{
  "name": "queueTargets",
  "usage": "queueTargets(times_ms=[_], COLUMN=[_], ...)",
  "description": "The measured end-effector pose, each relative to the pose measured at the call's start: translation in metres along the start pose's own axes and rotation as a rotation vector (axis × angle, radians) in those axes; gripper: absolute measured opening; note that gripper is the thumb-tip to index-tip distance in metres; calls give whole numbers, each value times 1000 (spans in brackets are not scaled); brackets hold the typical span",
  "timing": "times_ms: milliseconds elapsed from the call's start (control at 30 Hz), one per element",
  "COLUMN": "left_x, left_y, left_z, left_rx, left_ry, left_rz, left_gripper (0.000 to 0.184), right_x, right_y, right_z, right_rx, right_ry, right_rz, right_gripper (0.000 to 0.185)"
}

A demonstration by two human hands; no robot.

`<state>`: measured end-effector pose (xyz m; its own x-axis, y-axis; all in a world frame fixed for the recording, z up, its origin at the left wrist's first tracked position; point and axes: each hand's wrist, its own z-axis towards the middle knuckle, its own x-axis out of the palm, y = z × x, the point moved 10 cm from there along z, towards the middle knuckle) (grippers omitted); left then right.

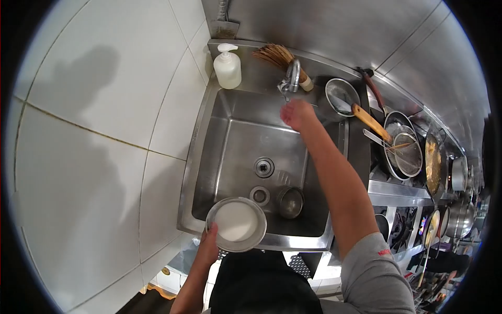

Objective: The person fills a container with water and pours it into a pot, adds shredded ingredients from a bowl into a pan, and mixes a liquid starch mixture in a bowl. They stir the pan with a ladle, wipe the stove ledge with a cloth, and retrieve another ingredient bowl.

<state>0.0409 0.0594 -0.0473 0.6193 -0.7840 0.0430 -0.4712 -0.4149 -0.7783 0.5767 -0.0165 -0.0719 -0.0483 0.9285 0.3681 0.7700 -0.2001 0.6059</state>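
Observation:
My left hand (210,245) grips the left rim of a round metal bowl (210,215) with white contents (236,221), over the sink's front edge. The thumb lies on the rim and the other fingers are hidden beneath. My right hand (297,114) reaches across the sink (246,146) to just below the faucet (293,78). Its fingers are curled near the faucet's lower end, and whether they hold anything cannot be made out. Inside the sink are a small metal cup (291,202), a drain (264,167) and a round metal strainer piece (259,195).
A soap pump bottle (227,69) and a straw brush (276,55) stand behind the sink. To the right are a metal pot (342,97), a wooden-handled tool (371,123), strainers (408,154) and pans on a stove. White tiles (99,120) wall the left side.

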Motion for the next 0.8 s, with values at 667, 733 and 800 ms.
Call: queueTargets(times_ms=[667,733,800], left_x=[177,205,222], left_y=[-181,-194,-200], left_z=[221,228,233], left_rx=[116,155,189], left_ry=[195,307,351], left_rz=[-325,-321,-341], left_gripper=[62,60,59], right_x=[70,75,70], right_y=[49,47,45], right_z=[-108,-104,-101], right_rx=[-157,-227,-280], right_ry=[310,325,297], right_rz=[-50,-194,-313], right_gripper=[18,19,20])
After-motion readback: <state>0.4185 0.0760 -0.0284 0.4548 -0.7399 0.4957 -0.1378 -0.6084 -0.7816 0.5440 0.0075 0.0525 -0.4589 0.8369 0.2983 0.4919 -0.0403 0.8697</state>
